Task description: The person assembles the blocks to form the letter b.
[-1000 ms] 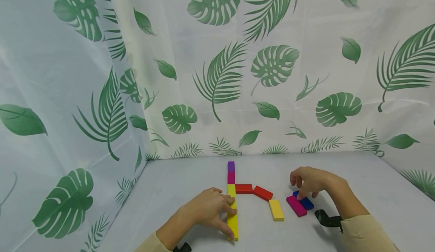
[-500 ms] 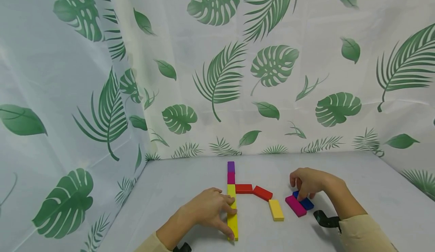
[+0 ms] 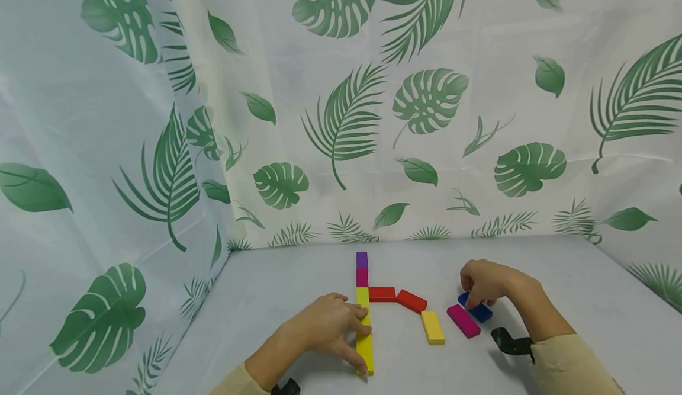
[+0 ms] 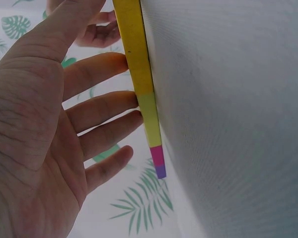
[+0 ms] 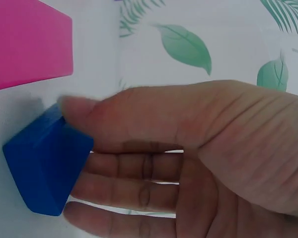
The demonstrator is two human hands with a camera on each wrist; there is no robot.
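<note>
In the head view, my left hand point(image 3: 326, 328) lies along a straight row of blocks, its fingertips touching the left side of the yellow blocks point(image 3: 364, 352). Those fingers are extended in the left wrist view, with the yellow length point(image 4: 137, 54) running past them. My right hand point(image 3: 487, 282) pinches a blue block point(image 3: 482, 313) between thumb and fingers. In the right wrist view the blue block point(image 5: 52, 163) is tilted, one end toward the table. Just to its left is a magenta block point(image 3: 463, 321), lying flat with a narrow gap between the two.
Beyond the yellow blocks, the row continues with another magenta block point(image 3: 362, 277) and a purple one point(image 3: 362, 259). Two red blocks point(image 3: 382, 294) and a pale yellow block point(image 3: 433, 327) curve off to the right. A leaf-patterned curtain point(image 3: 341, 87) encloses the white table point(image 3: 298, 270).
The blue block has come away from the magenta block, opening a gap, as my right fingers close in on it. The magenta block shifted slightly left earlier. My left hand stays put.
</note>
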